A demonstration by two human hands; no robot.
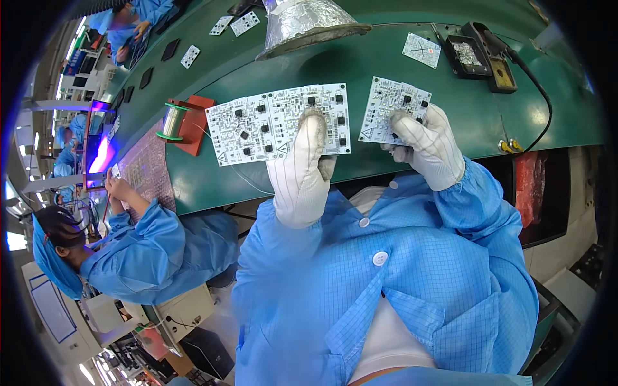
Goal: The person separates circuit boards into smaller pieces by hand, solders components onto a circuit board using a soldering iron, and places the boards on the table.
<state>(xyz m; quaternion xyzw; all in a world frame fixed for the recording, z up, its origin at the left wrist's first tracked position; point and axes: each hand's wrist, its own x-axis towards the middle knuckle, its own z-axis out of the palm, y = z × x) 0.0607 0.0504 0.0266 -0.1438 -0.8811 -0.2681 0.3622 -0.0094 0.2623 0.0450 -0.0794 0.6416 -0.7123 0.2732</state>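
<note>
While knit-gloved, left hand (pixel 308 164) pinching a flat white double circuit panel (pixel 280 123) mid-frame, right hand (pixel 426 143) gripping a smaller square board (pixel 393 109), matte green bench (pixel 360 61).

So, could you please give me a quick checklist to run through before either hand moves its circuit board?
1. Left hand on the wide circuit board panel: ok, gloved fingers lie across its lower right part.
2. Right hand on the single circuit board: ok, fingers cover its lower edge.
3. Boards apart from each other: ok, a strip of green worktop shows between them.
4. Solder spool off the panel: ok, it sits on the red holder to the left.
5. Soldering iron stand away from both hands: ok, at the far right.
6. Firmness of each grip: cannot tell; thumbs are hidden.
</note>
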